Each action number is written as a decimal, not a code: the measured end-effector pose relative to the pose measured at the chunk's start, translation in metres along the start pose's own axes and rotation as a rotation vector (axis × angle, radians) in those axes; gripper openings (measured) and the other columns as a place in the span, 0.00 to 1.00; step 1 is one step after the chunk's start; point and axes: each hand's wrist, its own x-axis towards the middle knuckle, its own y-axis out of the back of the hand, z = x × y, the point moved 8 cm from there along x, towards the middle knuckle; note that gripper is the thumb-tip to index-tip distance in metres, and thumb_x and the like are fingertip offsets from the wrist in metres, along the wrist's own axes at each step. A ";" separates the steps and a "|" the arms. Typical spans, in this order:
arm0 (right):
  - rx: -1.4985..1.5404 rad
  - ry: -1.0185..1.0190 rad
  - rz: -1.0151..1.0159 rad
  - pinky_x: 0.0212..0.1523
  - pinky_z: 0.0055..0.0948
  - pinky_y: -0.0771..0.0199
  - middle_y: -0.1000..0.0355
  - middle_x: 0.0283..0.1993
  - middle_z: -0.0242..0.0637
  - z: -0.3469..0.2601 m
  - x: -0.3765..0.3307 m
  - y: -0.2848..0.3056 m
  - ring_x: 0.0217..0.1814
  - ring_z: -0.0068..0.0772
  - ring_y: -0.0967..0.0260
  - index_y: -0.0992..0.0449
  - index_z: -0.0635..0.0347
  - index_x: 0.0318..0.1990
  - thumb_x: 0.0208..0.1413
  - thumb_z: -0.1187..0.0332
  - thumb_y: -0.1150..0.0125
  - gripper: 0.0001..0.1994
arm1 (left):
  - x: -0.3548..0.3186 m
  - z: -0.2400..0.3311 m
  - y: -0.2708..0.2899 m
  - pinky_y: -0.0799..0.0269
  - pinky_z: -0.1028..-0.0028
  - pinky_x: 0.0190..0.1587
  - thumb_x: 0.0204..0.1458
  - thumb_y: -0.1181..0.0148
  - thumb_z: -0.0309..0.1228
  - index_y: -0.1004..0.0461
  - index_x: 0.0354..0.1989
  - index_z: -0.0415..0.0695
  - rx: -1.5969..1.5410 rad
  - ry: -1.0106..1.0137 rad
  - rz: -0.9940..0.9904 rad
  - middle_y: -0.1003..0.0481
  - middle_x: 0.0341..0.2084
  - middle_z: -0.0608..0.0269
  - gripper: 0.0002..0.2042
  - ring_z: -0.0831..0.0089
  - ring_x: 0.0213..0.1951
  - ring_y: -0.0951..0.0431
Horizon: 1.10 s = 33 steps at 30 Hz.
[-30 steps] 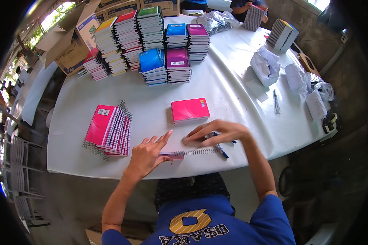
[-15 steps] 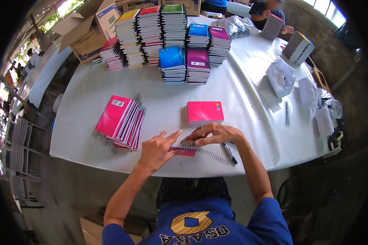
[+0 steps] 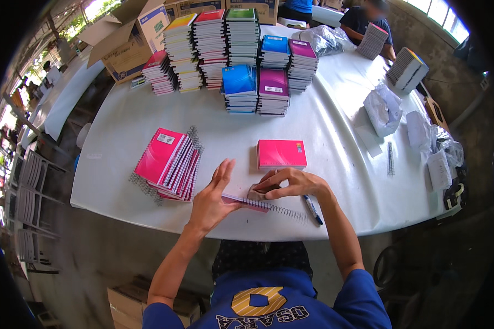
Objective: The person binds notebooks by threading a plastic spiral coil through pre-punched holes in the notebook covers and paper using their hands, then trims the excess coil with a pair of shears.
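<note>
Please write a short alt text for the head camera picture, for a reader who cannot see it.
A person's left hand and right hand work a silver wire spiral into a pink notebook at the near edge of a white-covered table. A slanted pile of pink spiral notebooks lies to the left, one closed pink notebook just beyond the hands, and tall stacks of coloured notebooks behind.

A white-covered table [image 3: 148, 126] fills the scene, standing on a grey concrete floor [image 3: 93, 263]. Folding chairs [image 3: 27, 186] stand beyond its left edge, cardboard boxes [image 3: 129, 41] at its far left corner. Daylight comes from windows [image 3: 439, 16] at the upper right.
</note>
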 end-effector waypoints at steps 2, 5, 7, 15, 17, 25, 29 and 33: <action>0.412 0.254 0.062 0.55 0.33 0.31 0.24 0.52 0.44 -0.016 -0.008 0.009 0.53 0.39 0.27 0.20 0.55 0.54 0.54 0.52 0.34 0.23 | -0.002 -0.012 -0.006 0.22 0.64 0.50 0.37 0.23 0.40 0.52 0.73 0.55 -0.188 0.098 0.024 0.40 0.68 0.57 0.53 0.54 0.58 0.27; 0.224 0.138 0.003 0.56 0.34 0.32 0.24 0.53 0.44 -0.018 0.001 0.003 0.56 0.38 0.28 0.20 0.56 0.53 0.53 0.51 0.34 0.24 | -0.009 -0.022 -0.004 0.24 0.63 0.53 0.35 0.22 0.34 0.55 0.73 0.52 -0.315 0.090 0.164 0.36 0.65 0.51 0.56 0.55 0.58 0.26; 0.170 -0.006 0.043 0.56 0.33 0.32 0.23 0.53 0.44 -0.010 -0.001 0.004 0.56 0.38 0.29 0.20 0.55 0.53 0.54 0.53 0.35 0.23 | -0.016 -0.034 -0.018 0.25 0.65 0.55 0.35 0.22 0.33 0.54 0.74 0.52 -0.537 0.191 0.101 0.31 0.61 0.50 0.56 0.60 0.57 0.25; 0.549 0.264 0.055 0.57 0.34 0.32 0.22 0.51 0.45 -0.002 0.003 0.006 0.55 0.38 0.28 0.19 0.61 0.51 0.53 0.50 0.33 0.25 | -0.014 -0.035 -0.028 0.25 0.68 0.52 0.38 0.24 0.31 0.51 0.73 0.54 -0.606 0.181 0.146 0.27 0.58 0.52 0.52 0.72 0.45 0.21; 0.297 0.116 0.041 0.57 0.34 0.32 0.23 0.51 0.45 -0.018 0.012 0.001 0.55 0.38 0.28 0.19 0.60 0.51 0.52 0.50 0.32 0.25 | -0.019 -0.040 -0.028 0.25 0.69 0.52 0.38 0.25 0.31 0.51 0.73 0.55 -0.598 0.199 0.150 0.28 0.58 0.52 0.52 0.72 0.43 0.21; 0.228 0.164 0.048 0.50 0.33 0.28 0.23 0.51 0.44 -0.024 0.021 0.001 0.50 0.37 0.26 0.19 0.56 0.52 0.55 0.51 0.35 0.23 | -0.019 -0.043 -0.034 0.25 0.70 0.51 0.39 0.25 0.31 0.52 0.74 0.54 -0.628 0.196 0.107 0.28 0.58 0.50 0.52 0.74 0.48 0.21; 0.154 0.247 0.027 0.51 0.33 0.28 0.23 0.50 0.43 -0.047 0.025 -0.006 0.50 0.37 0.26 0.19 0.57 0.52 0.56 0.52 0.36 0.22 | -0.021 -0.049 -0.036 0.25 0.71 0.52 0.40 0.25 0.33 0.53 0.74 0.53 -0.764 0.243 0.099 0.28 0.59 0.51 0.52 0.74 0.50 0.22; 0.047 0.019 0.058 0.53 0.33 0.29 0.23 0.49 0.44 -0.028 0.025 -0.001 0.52 0.38 0.27 0.19 0.57 0.51 0.56 0.54 0.35 0.21 | -0.014 -0.041 -0.033 0.28 0.71 0.56 0.46 0.28 0.39 0.52 0.73 0.48 -0.773 0.185 0.028 0.28 0.59 0.52 0.47 0.71 0.56 0.25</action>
